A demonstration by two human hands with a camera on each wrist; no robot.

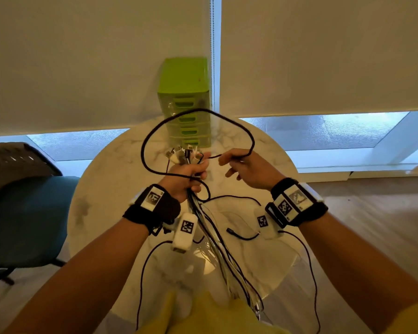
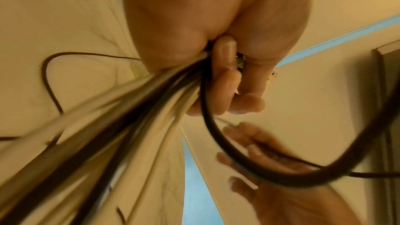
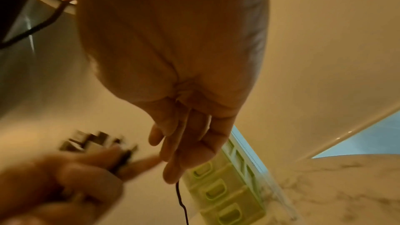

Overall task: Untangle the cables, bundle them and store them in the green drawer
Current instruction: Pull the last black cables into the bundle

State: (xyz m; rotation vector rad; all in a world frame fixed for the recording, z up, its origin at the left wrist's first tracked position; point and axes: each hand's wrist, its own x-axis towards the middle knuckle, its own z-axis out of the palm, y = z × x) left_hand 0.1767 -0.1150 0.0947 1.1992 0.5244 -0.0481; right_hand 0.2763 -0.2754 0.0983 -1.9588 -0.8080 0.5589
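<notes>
Green drawer unit (image 1: 184, 102) stands far on the marble table (image 1: 101, 189), a chair (image 1: 22, 208) left. Left hand (image 1: 187, 175) grips the cable bundle (image 1: 221, 256) (plugs up, strands hanging near); right hand (image 1: 247, 168) pinches a looped black cable (image 1: 237, 125).

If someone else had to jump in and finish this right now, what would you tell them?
Left hand grips the bunch of black and white cables, plug ends up; the rest trails onto the round marble table.
Right hand pinches a thin black cable that loops high above the table.
The small green plastic drawer unit stands at the table's far edge, drawers closed.
Done: cables gathered. Left: free the loop, bundle, open a drawer, store.
</notes>
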